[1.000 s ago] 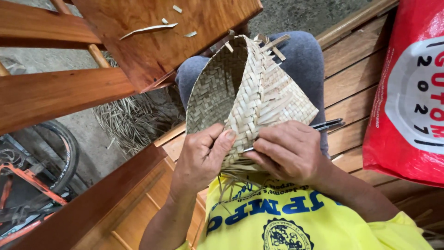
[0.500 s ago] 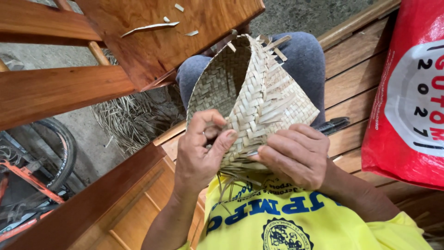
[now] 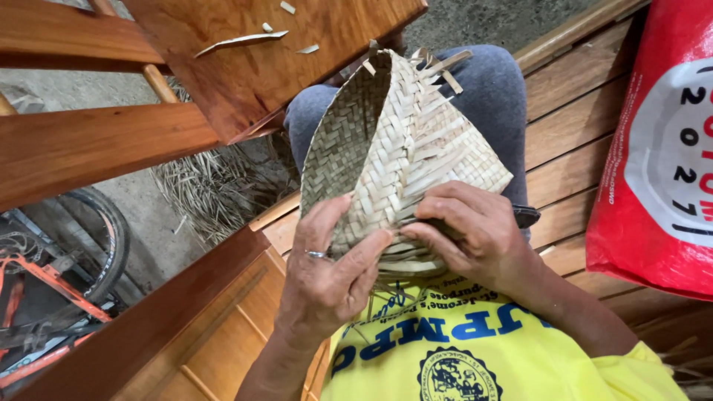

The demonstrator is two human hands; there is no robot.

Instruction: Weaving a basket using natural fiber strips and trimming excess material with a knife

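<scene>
the woven palm basket [image 3: 394, 148] rests on the lap; the left hand [image 3: 327, 282] pinches its lower edge to steady it, while the right hand [image 3: 475, 230] presses a dark tool [image 3: 526, 216] (mostly hidden) against the same edge.

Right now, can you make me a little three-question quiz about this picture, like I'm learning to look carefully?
1. True or false: both hands touch the woven palm-leaf piece.
2. Which hand wears a ring? A) left hand B) right hand C) neither
3. Fill in: the big sack beside the person on the wooden bench is mostly ____.

Key:
1. True. The left hand pinches its lower edge and the right hand presses on its near side.
2. A. The ring sits on a finger of the left hand.
3. Red, with a white patch.
</scene>
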